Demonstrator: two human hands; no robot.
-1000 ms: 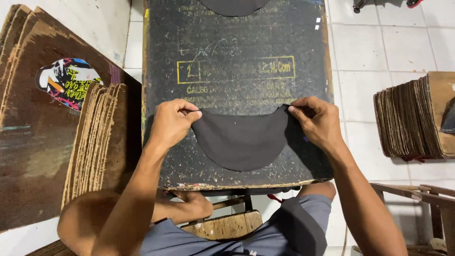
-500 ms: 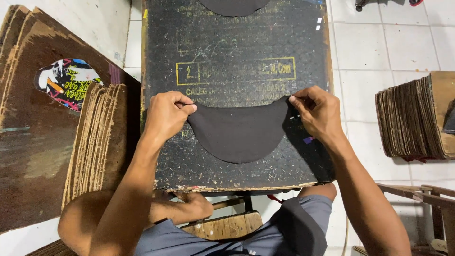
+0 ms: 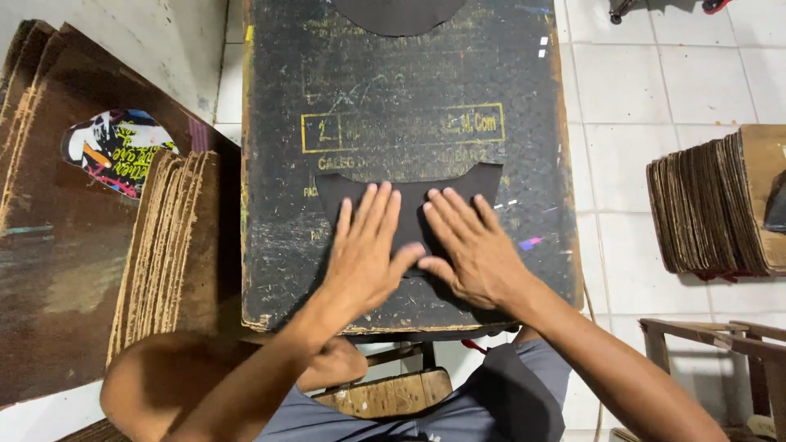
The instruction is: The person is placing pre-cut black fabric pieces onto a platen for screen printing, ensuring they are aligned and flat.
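Black fabric piece [image 3: 409, 190], crescent-shaped like a cap visor, flat on the dark, scuffed desk [image 3: 278, 205], near the middle and slightly toward the front edge. Long axis running left to right, two pointed corners at the far side, curved belly toward the person and mostly covered. Left hand [image 3: 367, 254] and right hand [image 3: 468, 250] both spread flat, palms down, fingers extended and fanned away from the body, pressing on the fabric side by side, thumbs nearly touching at the centre. Neither hand pinching or gripping anything. Fabric directly beneath both palms and reaching just beyond the fingertips; left corner poking out past the left hand, right corner past the right hand, each hand about equally near its own end.

Second dark fabric shape [image 3: 399, 12] at the far edge of the desk, cut off by the top of the view. Stack of brown cardboard sheets [image 3: 168, 245] standing on edge to the left, a larger brown board with a colourful sticker [image 3: 115, 147] behind it. Another cardboard stack [image 3: 708, 205] to the right on the white tiled floor [image 3: 639, 98] (partly cropped). Lower curve of the fabric hidden under the hands; yellow markings on the desk too worn to make out.
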